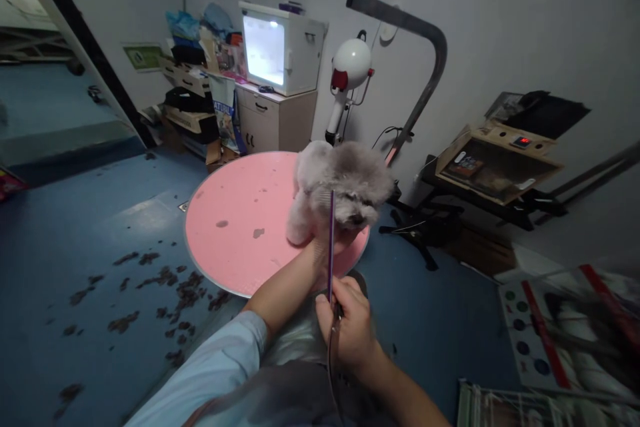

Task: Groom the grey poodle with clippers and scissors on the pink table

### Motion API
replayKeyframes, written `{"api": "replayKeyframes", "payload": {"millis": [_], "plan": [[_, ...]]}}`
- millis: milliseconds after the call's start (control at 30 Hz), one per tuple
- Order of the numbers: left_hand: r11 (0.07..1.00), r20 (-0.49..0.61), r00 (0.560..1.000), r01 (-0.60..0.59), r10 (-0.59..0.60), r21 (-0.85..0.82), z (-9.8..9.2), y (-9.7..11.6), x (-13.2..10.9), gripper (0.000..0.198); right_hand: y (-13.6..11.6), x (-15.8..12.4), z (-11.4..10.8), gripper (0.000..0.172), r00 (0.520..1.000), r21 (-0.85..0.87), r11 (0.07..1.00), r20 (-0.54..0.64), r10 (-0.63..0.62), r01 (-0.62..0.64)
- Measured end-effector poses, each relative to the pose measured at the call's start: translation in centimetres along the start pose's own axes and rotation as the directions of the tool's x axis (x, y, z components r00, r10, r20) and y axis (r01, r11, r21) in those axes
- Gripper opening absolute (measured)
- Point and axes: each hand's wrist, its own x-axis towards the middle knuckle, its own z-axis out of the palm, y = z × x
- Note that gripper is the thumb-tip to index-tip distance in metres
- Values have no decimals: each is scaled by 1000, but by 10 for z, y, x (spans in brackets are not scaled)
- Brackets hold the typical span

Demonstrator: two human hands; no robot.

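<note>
A fluffy grey dog (350,177) sits at the right side of a round pink grooming table (240,213), its muzzle pointing right. My left hand (340,239) reaches under the dog's chin and cups it; the fingertips are partly hidden by fur and the comb. In my right hand (353,320) is a grooming comb (331,240) with a purple spine, pinched near its lower end. The comb points up, its fine teeth against the fur at the side of the dog's face. Below the right thumb hangs a thin, dark, curved strip (332,353) that I cannot make out.
Behind the table are a white dryer (353,60), a bent grooming arm (430,33) and a lit white cabinet (265,47). Clumps of cut hair (185,293) litter the blue floor. A wooden box (500,160) stands right; a red-striped package (565,327) lies nearer.
</note>
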Motion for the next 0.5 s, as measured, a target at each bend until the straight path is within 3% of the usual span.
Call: {"api": "replayKeyframes", "payload": {"millis": [133, 233, 333, 433, 500], "plan": [[1000, -3, 1000, 7, -7, 20, 1, 5, -4, 34, 7, 3, 2, 23, 996, -44, 999, -85, -31, 27], [998, 44, 999, 29, -31, 53, -4, 17, -8, 29, 19, 2, 4, 13, 977, 67, 986, 136, -163, 155], [990, 125, 987, 88, -102, 109, -16, 36, -9, 24, 38, -10, -6, 16, 887, 283, 931, 332, -322, 232], [979, 137, 975, 157, -174, 126, -18, 57, -9, 37, 65, -31, -28, 16, 857, 237, 969, 485, -175, 64], [968, 52, 973, 217, -225, 129, -7, 67, -8, 41, 86, -40, -39, 19, 798, 97, 995, 603, -28, -39]]}}
